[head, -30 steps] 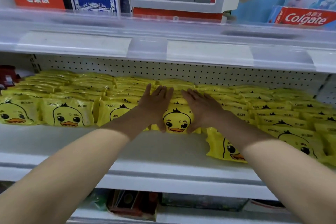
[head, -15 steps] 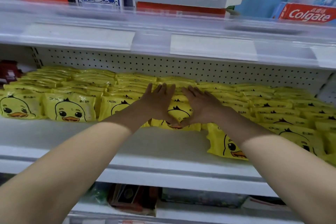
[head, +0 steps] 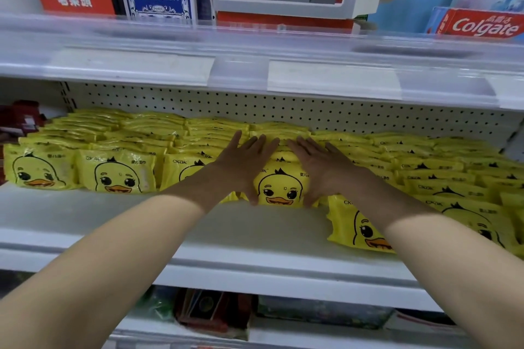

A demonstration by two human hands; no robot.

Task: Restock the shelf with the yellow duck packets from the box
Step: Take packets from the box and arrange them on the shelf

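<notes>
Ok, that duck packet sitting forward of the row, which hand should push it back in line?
Right hand, probably. The forward packet lies just beside the right wrist, while the left hand rests on the far side of the centre packet and would have to cross over.

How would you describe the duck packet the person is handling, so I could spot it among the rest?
Find the white middle shelf, covered in rows of yellow duck packets. Near the centre, at the front of its row, one packet shows its duck face. Unlike its neighbours, it sits between the left hand and right hand, which touch its two sides.
</notes>
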